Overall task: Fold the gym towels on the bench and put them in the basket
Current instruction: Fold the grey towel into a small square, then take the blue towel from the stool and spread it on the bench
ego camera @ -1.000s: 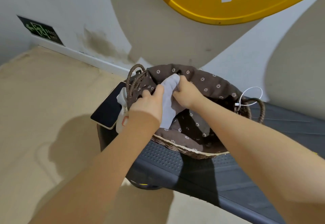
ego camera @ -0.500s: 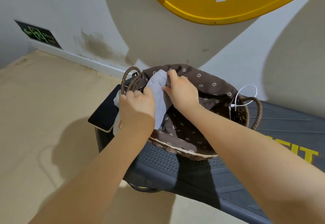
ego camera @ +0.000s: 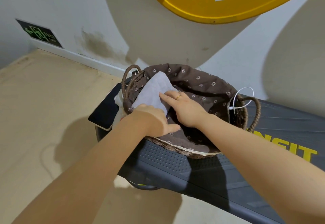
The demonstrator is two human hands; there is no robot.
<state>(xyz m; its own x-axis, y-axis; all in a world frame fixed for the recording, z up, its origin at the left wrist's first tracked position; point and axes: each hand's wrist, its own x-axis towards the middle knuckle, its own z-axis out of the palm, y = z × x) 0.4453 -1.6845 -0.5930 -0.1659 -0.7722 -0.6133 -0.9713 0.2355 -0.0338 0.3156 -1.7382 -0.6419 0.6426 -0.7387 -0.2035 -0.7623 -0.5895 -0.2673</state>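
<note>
- My right hand [ego camera: 184, 108] lies flat on the folded towel [ego camera: 154, 93], fingers straight and pointing left, a ring on one of them; it presses the cloth rather than gripping it.
- My left hand [ego camera: 151, 121] sits at the towel's near edge, back of the hand toward the camera, thumb stretched out to the right over the lining. Its fingers are tucked out of sight under the hand, so I cannot tell whether they hold the towel or only rest on it.
- Both forearms reach in from the bottom of the view, the left from lower left, the right from lower right, and both are cut off by the frame.
- The towel, pale lavender-grey, leans against the left inner wall of the basket [ego camera: 193, 154], its top corner near the left handle.
- The basket is woven, lined with brown flowered cloth, and stands on the dark desk [ego camera: 175, 162].
- A white cable [ego camera: 244, 97] loops at the right handle.
- A dark phone [ego camera: 105, 111] lies just left of the basket, partly hidden behind it.
</note>
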